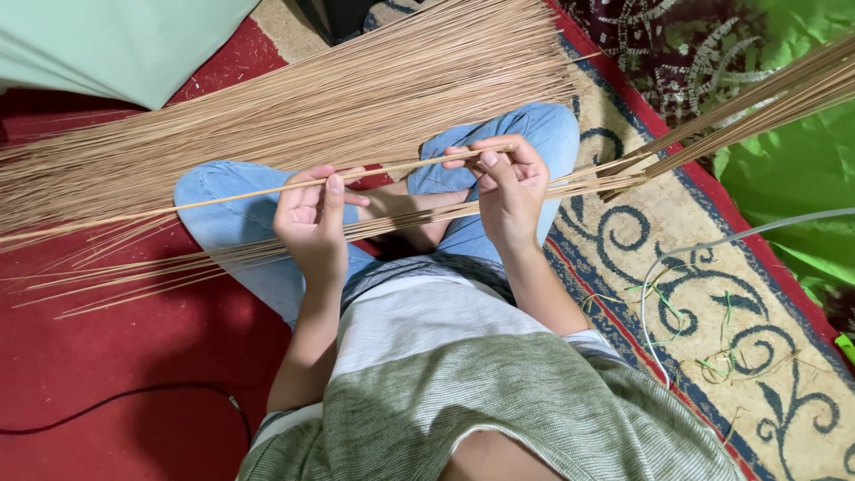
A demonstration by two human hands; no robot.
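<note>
- Palm-leaf ribs (294, 107) lie in a big fanned heap across the red carpet (107, 356), beyond the knees.
- Smaller bundle (739, 111) rests at the patterned rug's (712, 294) far edge.
- Single rib (267, 190) spans both grips: left hand (312, 218) and right hand (508, 183) pinch it closed, apparently checking or cleaning it.

Dry, matt tan plant sticks (294, 107), smooth and thin, over faded blue denim jeans (232, 200) and a woven patterned carpet (712, 303)
</note>
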